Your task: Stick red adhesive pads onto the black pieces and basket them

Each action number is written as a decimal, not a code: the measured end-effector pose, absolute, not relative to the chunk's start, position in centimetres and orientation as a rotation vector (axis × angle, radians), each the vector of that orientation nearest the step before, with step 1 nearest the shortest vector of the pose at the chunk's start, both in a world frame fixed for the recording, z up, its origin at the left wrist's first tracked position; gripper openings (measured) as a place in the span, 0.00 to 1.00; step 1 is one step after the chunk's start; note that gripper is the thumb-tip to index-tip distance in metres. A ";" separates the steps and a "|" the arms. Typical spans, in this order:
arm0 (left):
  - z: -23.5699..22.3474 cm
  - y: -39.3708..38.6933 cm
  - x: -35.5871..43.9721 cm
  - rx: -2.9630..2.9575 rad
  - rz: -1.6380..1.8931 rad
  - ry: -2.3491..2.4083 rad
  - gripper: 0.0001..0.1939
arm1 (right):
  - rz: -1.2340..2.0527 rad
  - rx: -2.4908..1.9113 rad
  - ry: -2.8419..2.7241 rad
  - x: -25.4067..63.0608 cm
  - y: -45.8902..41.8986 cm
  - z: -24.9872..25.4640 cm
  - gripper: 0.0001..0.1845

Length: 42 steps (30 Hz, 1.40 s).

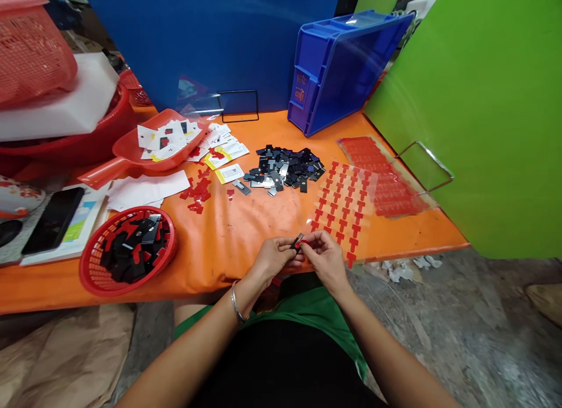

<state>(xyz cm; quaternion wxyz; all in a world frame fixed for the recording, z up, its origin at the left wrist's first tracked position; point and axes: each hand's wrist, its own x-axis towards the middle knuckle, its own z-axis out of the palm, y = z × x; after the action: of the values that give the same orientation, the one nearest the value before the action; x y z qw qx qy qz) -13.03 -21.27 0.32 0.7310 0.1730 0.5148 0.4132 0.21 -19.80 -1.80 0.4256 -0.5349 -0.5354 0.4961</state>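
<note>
My left hand (272,257) and my right hand (325,257) meet at the near edge of the orange table (228,238). Together they pinch a small black piece with a red sticker (297,242) between the fingertips. Just right of my hands lies a clear sheet of red T-shaped stickers (345,203). A pile of small black and silver pieces (285,168) lies further back at the middle. To the left stands a round red basket (129,250) holding black pieces with red stickers.
A second sticker sheet (386,174) lies at the right. A red scoop (149,147) with white backing papers, loose red scraps (197,191), a phone (52,220), a tilted blue crate (342,68) and a green panel (483,115) surround the work area.
</note>
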 end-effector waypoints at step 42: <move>-0.3 -21.4 -12.1 0.381 0.987 1.205 0.03 | 0.863 -1.445 -1.518 -0.2 -19.3 -1.1 0.05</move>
<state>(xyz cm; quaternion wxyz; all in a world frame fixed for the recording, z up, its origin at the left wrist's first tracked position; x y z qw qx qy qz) -12.14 -21.38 -0.32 0.6954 0.1707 0.5401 0.4421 -0.23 -19.33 -1.05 0.4237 -0.5774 -0.6066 0.3450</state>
